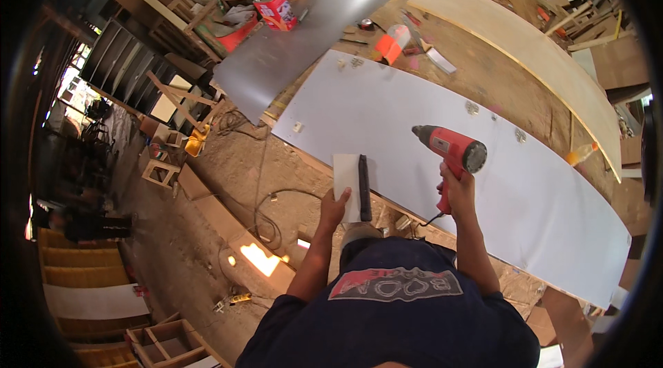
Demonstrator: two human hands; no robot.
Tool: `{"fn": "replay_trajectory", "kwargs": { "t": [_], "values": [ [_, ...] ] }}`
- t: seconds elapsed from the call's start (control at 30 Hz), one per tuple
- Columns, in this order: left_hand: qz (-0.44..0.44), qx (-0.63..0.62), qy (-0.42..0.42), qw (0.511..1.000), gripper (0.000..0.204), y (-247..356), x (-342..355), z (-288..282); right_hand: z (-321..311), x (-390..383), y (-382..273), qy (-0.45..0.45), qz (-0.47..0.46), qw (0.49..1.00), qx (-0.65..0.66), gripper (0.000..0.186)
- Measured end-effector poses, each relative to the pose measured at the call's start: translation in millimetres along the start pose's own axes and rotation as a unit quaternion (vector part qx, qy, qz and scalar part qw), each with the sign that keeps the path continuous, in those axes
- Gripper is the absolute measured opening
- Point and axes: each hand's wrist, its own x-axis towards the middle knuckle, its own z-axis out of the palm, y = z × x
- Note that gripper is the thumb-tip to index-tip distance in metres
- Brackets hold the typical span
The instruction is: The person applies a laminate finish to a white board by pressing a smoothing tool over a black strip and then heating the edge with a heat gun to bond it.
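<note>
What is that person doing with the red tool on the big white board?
A person leans over a long white flat panel lying on a dusty workbench. The right hand grips a red pistol-shaped power tool, its nozzle aimed down at the panel. The left hand holds a small white block with a black strip at the panel's near edge. A red can and a pale wooden board sit farther back.
</note>
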Motion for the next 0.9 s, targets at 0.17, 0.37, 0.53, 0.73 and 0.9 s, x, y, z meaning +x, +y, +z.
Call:
{"fn": "replay_trajectory", "kwargs": {
  "t": [0.17, 0.37, 0.53, 0.73, 0.9],
  "values": [
    [-0.015, 0.026, -0.012, 0.999, 0.053, 7.1, 42.7, 3.6, 14.0, 14.5, 5.8, 0.021, 0.029, 0.997, -0.068, 0.033],
    [-0.083, -0.063, -0.009, 0.995, 0.054, 7.7, 103.6, -28.7, 76.2, 10.2, -28.2, 0.010, 0.002, 1.000, -0.024, 0.034],
    [0.007, 0.075, -0.060, 0.995, 0.057, 14.9, 143.5, -40.4, 101.9, 9.3, -19.9, 0.063, 0.002, 0.995, -0.072, 0.039],
    [-0.001, 0.214, -0.134, 0.968, 0.079, -3.0, 170.0, -74.6, 141.2, -9.7, -33.2, 0.080, 0.019, 0.993, -0.084, 0.038],
    [-0.006, 0.229, -0.196, 0.953, 0.087, 23.8, 172.9, -80.8, 162.5, -23.5, -28.5, 0.141, 0.012, 0.986, -0.090, 0.032]
  ]
}}
